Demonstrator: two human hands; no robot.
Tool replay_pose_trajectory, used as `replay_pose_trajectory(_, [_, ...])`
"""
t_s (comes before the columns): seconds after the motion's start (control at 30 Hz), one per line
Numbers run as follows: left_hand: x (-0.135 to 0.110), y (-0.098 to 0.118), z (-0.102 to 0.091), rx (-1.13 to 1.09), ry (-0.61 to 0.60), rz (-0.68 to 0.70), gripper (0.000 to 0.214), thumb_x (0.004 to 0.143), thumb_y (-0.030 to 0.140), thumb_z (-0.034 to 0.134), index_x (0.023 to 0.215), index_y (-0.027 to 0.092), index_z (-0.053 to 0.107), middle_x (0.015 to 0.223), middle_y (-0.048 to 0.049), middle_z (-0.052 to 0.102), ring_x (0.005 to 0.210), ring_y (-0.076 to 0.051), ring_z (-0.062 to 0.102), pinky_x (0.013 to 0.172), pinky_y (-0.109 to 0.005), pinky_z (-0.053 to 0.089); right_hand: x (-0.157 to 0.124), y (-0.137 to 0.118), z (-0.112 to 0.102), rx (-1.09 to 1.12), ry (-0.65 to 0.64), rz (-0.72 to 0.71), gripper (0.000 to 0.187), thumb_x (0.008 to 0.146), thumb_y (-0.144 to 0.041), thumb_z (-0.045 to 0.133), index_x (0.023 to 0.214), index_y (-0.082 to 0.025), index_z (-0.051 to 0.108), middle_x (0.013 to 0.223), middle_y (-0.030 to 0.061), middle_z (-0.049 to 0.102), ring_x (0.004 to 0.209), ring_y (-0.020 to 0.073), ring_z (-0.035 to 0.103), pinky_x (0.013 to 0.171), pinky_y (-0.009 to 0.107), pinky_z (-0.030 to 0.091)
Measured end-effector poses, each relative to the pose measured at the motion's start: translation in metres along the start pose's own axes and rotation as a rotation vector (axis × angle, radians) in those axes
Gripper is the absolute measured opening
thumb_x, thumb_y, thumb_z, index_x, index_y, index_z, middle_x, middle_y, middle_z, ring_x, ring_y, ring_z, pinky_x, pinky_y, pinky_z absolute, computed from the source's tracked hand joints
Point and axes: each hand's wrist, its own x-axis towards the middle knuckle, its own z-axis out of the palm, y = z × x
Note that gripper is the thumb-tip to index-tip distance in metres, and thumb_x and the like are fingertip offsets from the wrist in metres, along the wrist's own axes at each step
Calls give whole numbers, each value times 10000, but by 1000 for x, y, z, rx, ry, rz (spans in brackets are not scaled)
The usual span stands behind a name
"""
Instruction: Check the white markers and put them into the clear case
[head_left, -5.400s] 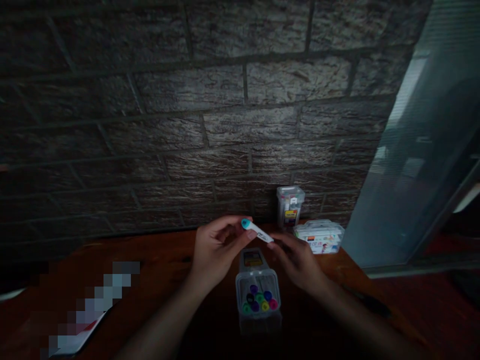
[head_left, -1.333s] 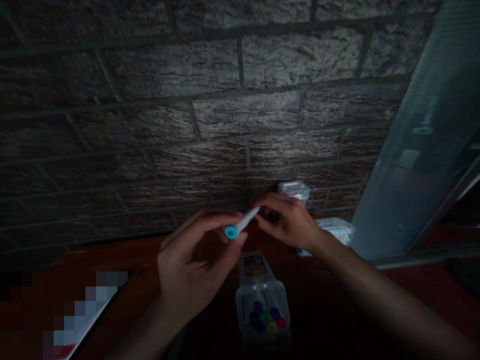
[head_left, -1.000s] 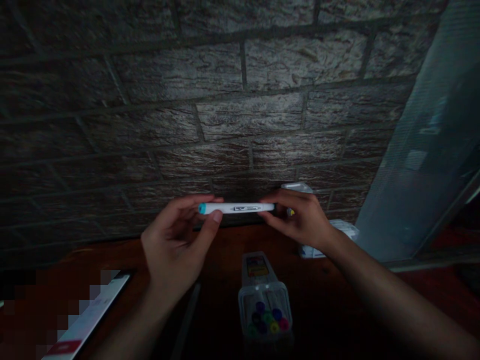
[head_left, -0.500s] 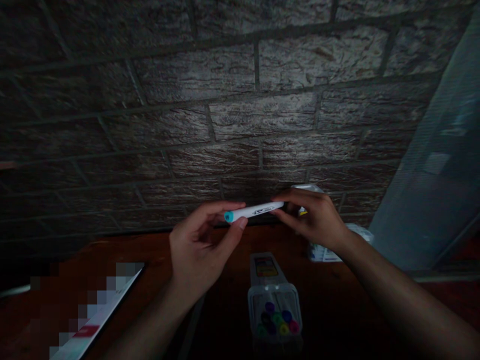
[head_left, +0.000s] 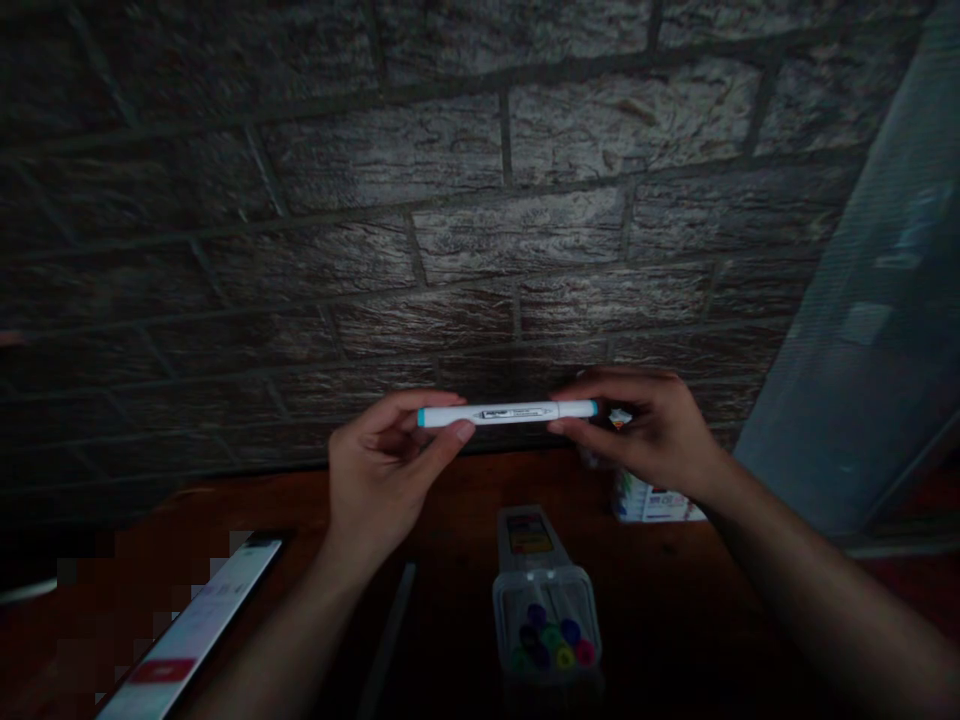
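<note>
A white marker (head_left: 506, 413) with light blue ends is held level above the table, its printed side facing me. My left hand (head_left: 382, 470) pinches the marker near its left end between thumb and fingers. At the other end, my right hand (head_left: 649, 425) has its thumb beneath the barrel and its fingers behind and above, closed on it. Below the hands stands a clear plastic box (head_left: 501, 610) with several markers inside, their coloured ends in purple, green, blue, yellow and pink facing me.
A phone (head_left: 202, 625) with a lit screen lies at the left. A white printed package (head_left: 652, 500) stands behind my right forearm. A thin pale strip (head_left: 394, 620) lies between my left arm and the box. The brick wall (head_left: 480, 240) rises behind the wooden table (head_left: 465, 490).
The marker has turned from slanted to level, and its right end cap and printed label now show. My right hand has shifted slightly right; both hands still hold it.
</note>
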Motion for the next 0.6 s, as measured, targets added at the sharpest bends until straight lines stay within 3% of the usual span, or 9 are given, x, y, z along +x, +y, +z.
replay_pose_trajectory(0.13, [-1, 6, 0, -10, -13, 3, 186, 748, 177, 868, 912, 232, 801, 834, 14, 829, 604, -108, 732, 502, -159, 539, -1, -10, -3, 76, 27, 41, 201, 856, -296, 844, 1032, -203, 812, 909, 51, 805, 720, 175, 701, 602, 288, 495])
replay_pose_trajectory(0.3, [-4, 12, 0, 5, -12, 29, 181, 741, 181, 872, 901, 240, 810, 847, 10, 830, 646, -128, 748, 541, -181, 565, -2, -19, -5, 94, 30, 29, 201, 846, -285, 850, 1027, -206, 810, 900, 43, 805, 704, 166, 691, 580, 279, 489])
replay_pose_trajectory(0.47, [-4, 10, -1, 32, -19, 40, 196, 744, 193, 876, 916, 265, 813, 825, 27, 825, 539, -99, 690, 443, -170, 497, -2, -21, -5, 117, 16, 43, 194, 847, -281, 846, 1013, -191, 805, 855, 35, 792, 663, 152, 665, 556, 267, 486])
replay_pose_trajectory(0.6, [-4, 10, -1, -2, -30, 68, 219, 739, 149, 866, 914, 268, 808, 847, 26, 828, 619, -124, 736, 502, -184, 552, -1, -21, -5, 158, 22, 66, 194, 842, -279, 848, 1004, -184, 800, 829, 36, 783, 654, 150, 657, 556, 264, 494])
